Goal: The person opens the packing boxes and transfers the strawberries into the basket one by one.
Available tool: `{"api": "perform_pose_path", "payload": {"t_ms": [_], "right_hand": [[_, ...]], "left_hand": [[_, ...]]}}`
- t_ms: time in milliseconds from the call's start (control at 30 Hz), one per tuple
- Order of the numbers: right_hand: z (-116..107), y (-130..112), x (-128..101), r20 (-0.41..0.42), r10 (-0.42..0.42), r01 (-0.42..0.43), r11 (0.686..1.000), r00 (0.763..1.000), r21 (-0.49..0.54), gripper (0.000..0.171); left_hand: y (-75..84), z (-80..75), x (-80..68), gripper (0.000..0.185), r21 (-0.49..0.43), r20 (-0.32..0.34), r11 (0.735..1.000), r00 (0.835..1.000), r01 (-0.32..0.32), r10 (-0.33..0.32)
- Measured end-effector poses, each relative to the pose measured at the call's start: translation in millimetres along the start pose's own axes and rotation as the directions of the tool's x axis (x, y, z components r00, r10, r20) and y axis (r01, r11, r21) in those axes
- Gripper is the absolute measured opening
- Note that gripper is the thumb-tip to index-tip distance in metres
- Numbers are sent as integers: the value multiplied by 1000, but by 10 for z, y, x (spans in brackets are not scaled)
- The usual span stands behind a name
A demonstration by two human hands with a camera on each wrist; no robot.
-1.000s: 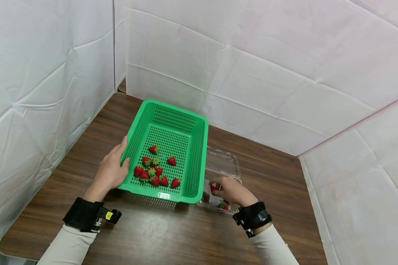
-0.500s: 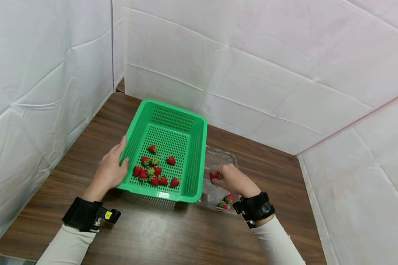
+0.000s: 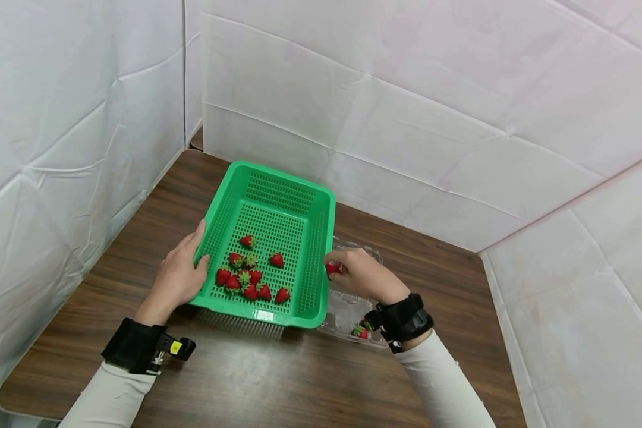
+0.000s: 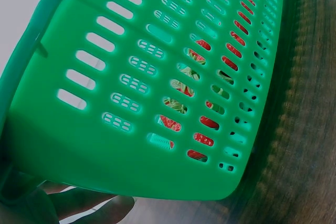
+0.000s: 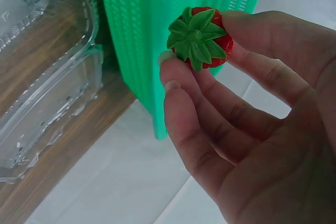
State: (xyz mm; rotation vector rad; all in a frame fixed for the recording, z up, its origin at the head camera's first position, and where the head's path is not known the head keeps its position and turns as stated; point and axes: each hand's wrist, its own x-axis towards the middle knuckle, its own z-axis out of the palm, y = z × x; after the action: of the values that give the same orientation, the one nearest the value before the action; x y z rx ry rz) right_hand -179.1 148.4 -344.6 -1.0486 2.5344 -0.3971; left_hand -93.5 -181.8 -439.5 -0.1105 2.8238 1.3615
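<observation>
A: Right hand (image 3: 361, 274)?
B: Fingers (image 5: 184, 90) pinch one strawberry (image 5: 200, 44), green cap showing, just beside the green basket's (image 3: 321, 238) right wall, above the clear clamshell (image 3: 348, 309) on the worktop (image 3: 278, 380).
A: Left hand (image 3: 179, 276)?
B: Fingers curled round the basket's left rim; loose strawberries (image 3: 248, 276) inside.

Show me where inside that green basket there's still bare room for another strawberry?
The far half of the green basket, beyond the strawberries, is bare. The near half is crowded with fruit, close to the left hand. The right hand pinches a strawberry beside the right wall.
</observation>
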Motion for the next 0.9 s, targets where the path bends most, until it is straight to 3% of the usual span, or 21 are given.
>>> {"api": "perform_pose_path", "payload": {"t_ms": [300,900], "right_hand": [[-7,-114,129,28,48,-47,998,998,-34,26],[89,-342,504,136,16,-8,998,991,-59,24]], "left_hand": [[0,3,2,72,-4,-3,1000,1000,-2,2],[-7,8,4,72,-10,-7,1000,1000,1,-1]]}}
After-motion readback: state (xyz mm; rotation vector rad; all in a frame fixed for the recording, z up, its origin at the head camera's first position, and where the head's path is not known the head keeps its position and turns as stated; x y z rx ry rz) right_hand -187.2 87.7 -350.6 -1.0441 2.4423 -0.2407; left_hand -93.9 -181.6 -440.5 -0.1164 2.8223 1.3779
